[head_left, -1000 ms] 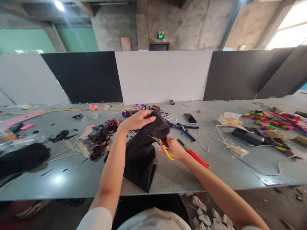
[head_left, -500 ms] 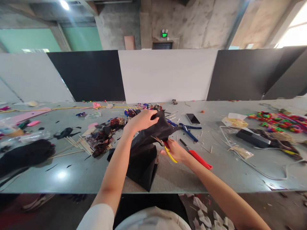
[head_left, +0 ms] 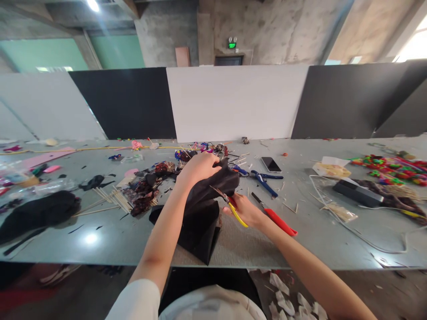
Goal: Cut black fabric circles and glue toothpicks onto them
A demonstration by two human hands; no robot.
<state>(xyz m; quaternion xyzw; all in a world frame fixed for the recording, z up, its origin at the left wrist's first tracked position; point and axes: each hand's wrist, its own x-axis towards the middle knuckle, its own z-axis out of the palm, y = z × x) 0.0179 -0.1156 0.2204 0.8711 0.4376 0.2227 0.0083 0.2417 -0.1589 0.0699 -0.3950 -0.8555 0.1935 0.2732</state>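
Note:
My left hand (head_left: 202, 166) is closed on the upper part of a black cloth (head_left: 198, 229), holding it up off the table. The cloth's lower end drapes to a point near the table's front edge. In my right hand (head_left: 245, 209) is a pair of scissors (head_left: 237, 216) with yellow on the handles. Their blades point up and left and lie against the cloth's right side; whether the blades are apart is hard to tell. Just right of that hand lies a red-handled tool (head_left: 278, 221) with a dark blade, on the table.
Blue-handled pliers (head_left: 265, 181) and a phone (head_left: 271, 164) lie beyond my right hand. Thin wooden sticks (head_left: 113, 200) and dark scraps (head_left: 142, 198) are on the left. A black bundle (head_left: 40, 213), a white cable (head_left: 360, 244) and a dark box (head_left: 356, 192) lie farther out.
The top of the black cloth has dropped a little, and its right corner has drawn in towards the left. Both hands keep their hold; the view has shifted slightly.

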